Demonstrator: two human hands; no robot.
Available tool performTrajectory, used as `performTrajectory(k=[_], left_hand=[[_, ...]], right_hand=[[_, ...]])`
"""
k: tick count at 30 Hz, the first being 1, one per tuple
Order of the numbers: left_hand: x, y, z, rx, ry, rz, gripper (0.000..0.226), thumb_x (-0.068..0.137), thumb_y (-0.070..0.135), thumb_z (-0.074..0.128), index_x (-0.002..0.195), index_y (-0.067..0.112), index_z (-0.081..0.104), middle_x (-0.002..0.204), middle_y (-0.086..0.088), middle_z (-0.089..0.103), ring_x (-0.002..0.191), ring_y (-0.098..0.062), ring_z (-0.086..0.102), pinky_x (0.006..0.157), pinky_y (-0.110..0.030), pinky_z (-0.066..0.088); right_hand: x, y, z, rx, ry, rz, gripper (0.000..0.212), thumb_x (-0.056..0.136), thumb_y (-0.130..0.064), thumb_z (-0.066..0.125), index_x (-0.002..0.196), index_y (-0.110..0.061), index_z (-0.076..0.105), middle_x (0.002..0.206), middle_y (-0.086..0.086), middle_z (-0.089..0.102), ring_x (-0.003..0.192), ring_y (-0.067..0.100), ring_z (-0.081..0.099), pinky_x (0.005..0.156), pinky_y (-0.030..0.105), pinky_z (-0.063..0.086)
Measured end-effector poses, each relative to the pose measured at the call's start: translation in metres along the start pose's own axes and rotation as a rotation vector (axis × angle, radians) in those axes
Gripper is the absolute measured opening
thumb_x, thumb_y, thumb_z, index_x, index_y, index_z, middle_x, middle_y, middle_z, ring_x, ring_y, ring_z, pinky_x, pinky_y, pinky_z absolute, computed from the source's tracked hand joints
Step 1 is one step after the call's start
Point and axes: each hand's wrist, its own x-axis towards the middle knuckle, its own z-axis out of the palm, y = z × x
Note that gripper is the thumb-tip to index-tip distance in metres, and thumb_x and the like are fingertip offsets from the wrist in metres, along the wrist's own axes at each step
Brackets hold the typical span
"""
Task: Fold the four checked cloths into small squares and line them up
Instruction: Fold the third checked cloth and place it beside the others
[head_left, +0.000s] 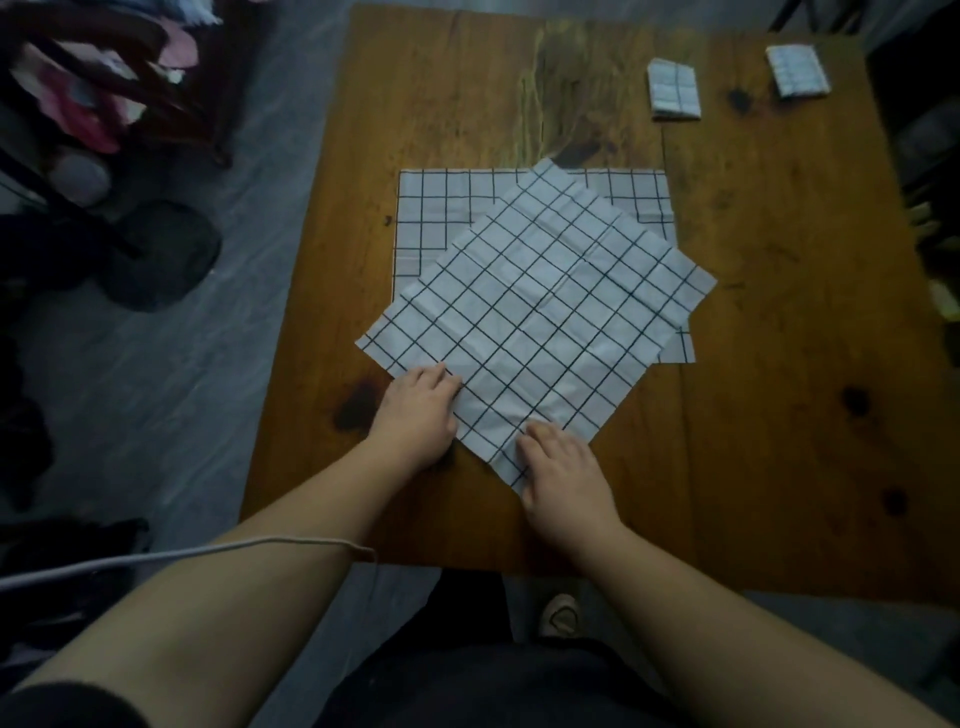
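Note:
Two white checked cloths lie spread out in the middle of the wooden table. The top cloth is turned like a diamond over the lower cloth, which lies square to the table. My left hand grips the top cloth's near-left edge. My right hand holds its nearest corner. Two folded checked cloths, one left of the other, sit apart at the table's far right.
A chair with pink and white clothes stands on the grey floor at the far left, with dark bags beside it. A white cable crosses my left forearm. Dark objects line the table's right edge.

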Motion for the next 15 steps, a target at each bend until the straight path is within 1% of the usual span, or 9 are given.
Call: performTrajectory(k=[2, 4, 6, 10, 13, 15], left_hand=[[-0.016, 0.015, 0.008, 0.012, 0.024, 0.016, 0.052, 0.097, 0.032, 0.048, 0.148, 0.025, 0.04, 0.156, -0.003, 0.036, 0.144, -0.025, 0.028, 0.121, -0.044, 0.024], [-0.033, 0.032, 0.017, 0.045, 0.037, 0.051, 0.047, 0.096, 0.033, 0.05, 0.142, 0.025, 0.047, 0.148, -0.001, 0.045, 0.139, -0.024, 0.033, 0.118, -0.043, 0.027], [-0.052, 0.05, 0.03, 0.073, 0.028, 0.094, 0.047, 0.094, 0.035, 0.053, 0.139, 0.026, 0.048, 0.143, 0.0, 0.049, 0.136, -0.023, 0.035, 0.116, -0.043, 0.03], [-0.087, 0.088, 0.062, 0.041, 0.0, 0.148, 0.048, 0.092, 0.03, 0.057, 0.139, 0.027, 0.047, 0.143, 0.0, 0.046, 0.136, -0.023, 0.035, 0.114, -0.043, 0.032], [-0.106, 0.114, 0.081, 0.003, 0.015, 0.12, 0.052, 0.091, 0.026, 0.057, 0.141, 0.026, 0.044, 0.146, -0.002, 0.042, 0.136, -0.023, 0.033, 0.114, -0.043, 0.032], [-0.114, 0.126, 0.09, -0.036, 0.027, 0.097, 0.055, 0.092, 0.027, 0.057, 0.144, 0.026, 0.041, 0.148, -0.001, 0.042, 0.138, -0.023, 0.033, 0.116, -0.043, 0.031]], right_hand=[[-0.018, 0.02, 0.002, -0.015, 0.025, 0.001, 0.063, 0.095, -0.032, 0.048, 0.155, -0.024, 0.029, 0.165, 0.0, 0.023, 0.153, 0.02, 0.013, 0.126, 0.043, 0.008], [-0.04, 0.04, 0.003, -0.022, 0.027, 0.017, 0.061, 0.096, -0.032, 0.048, 0.154, -0.025, 0.029, 0.165, 0.0, 0.022, 0.153, 0.021, 0.01, 0.126, 0.042, 0.007], [-0.064, 0.062, 0.006, -0.021, 0.015, 0.049, 0.062, 0.097, -0.031, 0.049, 0.155, -0.026, 0.028, 0.166, 0.0, 0.018, 0.154, 0.021, 0.006, 0.126, 0.042, 0.007], [-0.105, 0.102, 0.019, -0.051, 0.012, 0.093, 0.065, 0.093, -0.03, 0.053, 0.153, -0.029, 0.028, 0.166, 0.0, 0.017, 0.155, 0.021, 0.004, 0.125, 0.043, 0.006], [-0.126, 0.121, 0.025, -0.071, 0.024, 0.101, 0.065, 0.091, -0.031, 0.055, 0.151, -0.029, 0.03, 0.165, 0.003, 0.019, 0.154, 0.023, 0.006, 0.124, 0.042, 0.006], [-0.138, 0.127, 0.03, -0.058, 0.041, 0.096, 0.067, 0.093, -0.03, 0.053, 0.154, -0.025, 0.027, 0.166, 0.003, 0.017, 0.154, 0.023, 0.005, 0.124, 0.041, 0.003]])
